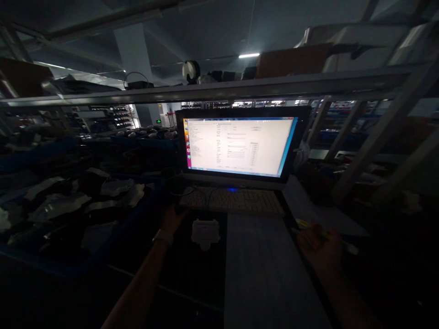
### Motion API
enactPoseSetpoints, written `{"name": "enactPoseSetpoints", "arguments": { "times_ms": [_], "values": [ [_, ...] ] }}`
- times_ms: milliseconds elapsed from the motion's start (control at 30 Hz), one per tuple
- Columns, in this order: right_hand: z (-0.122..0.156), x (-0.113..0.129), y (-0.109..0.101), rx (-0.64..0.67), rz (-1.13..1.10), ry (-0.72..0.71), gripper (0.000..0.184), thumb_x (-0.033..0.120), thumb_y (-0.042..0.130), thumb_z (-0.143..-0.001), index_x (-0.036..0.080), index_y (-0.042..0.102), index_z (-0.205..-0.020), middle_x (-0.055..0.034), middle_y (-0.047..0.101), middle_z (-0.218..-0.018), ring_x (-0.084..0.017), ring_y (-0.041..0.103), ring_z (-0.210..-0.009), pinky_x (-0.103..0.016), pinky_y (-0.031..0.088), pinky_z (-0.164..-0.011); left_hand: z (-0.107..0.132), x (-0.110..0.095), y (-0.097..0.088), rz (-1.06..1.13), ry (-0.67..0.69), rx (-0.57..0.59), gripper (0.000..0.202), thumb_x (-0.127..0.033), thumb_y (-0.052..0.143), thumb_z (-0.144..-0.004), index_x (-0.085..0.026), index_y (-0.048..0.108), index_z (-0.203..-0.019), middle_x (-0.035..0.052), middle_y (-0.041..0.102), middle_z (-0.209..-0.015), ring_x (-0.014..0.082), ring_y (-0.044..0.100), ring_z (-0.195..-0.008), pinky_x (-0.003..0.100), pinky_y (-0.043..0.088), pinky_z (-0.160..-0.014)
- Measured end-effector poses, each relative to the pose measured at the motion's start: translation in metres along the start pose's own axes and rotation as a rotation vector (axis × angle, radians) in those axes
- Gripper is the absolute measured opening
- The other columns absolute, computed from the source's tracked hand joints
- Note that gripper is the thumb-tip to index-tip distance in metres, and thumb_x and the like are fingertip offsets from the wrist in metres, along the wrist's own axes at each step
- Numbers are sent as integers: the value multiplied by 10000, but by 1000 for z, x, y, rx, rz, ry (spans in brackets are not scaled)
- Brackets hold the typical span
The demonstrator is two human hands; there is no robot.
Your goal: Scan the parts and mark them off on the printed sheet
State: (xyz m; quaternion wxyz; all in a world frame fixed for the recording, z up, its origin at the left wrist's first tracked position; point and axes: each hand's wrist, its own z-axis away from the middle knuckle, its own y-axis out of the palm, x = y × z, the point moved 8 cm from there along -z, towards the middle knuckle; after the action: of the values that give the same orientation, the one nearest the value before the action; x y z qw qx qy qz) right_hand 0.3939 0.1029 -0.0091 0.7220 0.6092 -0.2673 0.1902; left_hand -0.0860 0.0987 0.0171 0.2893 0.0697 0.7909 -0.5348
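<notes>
The scene is very dark. My left hand (pixel 172 218), with a pale band at the wrist, rests by the left end of a light keyboard (pixel 233 200). Its fingers are lost in shadow around a small dark shape that I cannot make out. Right of it lies a pale, flat piece with a notched outline (pixel 205 232). My right hand (pixel 320 244) is closed round a slim yellow-and-white stick-like thing (pixel 303 224), whose exact kind is unclear. Between the hands a large white sheet of paper (pixel 260 265) covers part of the desk.
Behind the keyboard stands a lit monitor (pixel 240 146) showing a form-like window. A blue bin (pixel 137 214) of pale, wrapped-looking pieces is at the left. Overhead runs a metal shelf (pixel 164 95) with boxes on it. Metal posts (pixel 370 146) rise at the right.
</notes>
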Motion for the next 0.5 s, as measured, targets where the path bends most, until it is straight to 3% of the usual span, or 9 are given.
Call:
{"name": "enactPoseSetpoints", "arguments": {
  "times_ms": [133, 267, 500],
  "values": [
    [-1, 1, 0, 22, 12, -1, 378, 500, 529, -824, 205, 535, -587, 69, 352, -337, -70, 337, -282, -198, 279, -321, 1, -10, 3, 173, 23, -67, 628, -392, 659, -776, -152, 462, -1322, 165, 570, -1308, 270, 548, -1210, 384, 450, -980],
    [-1, 3, 0, 14, -13, -20, 375, 502, 550, -808, 205, 533, -579, 71, 352, -336, -69, 322, -276, -200, 281, -311, 8, -16, -2, 389, 56, -99, 779, -308, 704, -734, -192, 355, -1421, 147, 523, -1373, 286, 525, -1241, 425, 430, -1025],
    [1, 4, 2, -28, -59, -24, 371, 447, 513, -836, 199, 528, -559, 65, 341, -328, -65, 296, -274, -187, 257, -302, 17, -21, 2, 586, -54, -49, 933, -175, 698, -691, -163, 191, -1475, 126, 670, -1094, 280, 646, -1040, 462, 483, -948]
  ]
}}
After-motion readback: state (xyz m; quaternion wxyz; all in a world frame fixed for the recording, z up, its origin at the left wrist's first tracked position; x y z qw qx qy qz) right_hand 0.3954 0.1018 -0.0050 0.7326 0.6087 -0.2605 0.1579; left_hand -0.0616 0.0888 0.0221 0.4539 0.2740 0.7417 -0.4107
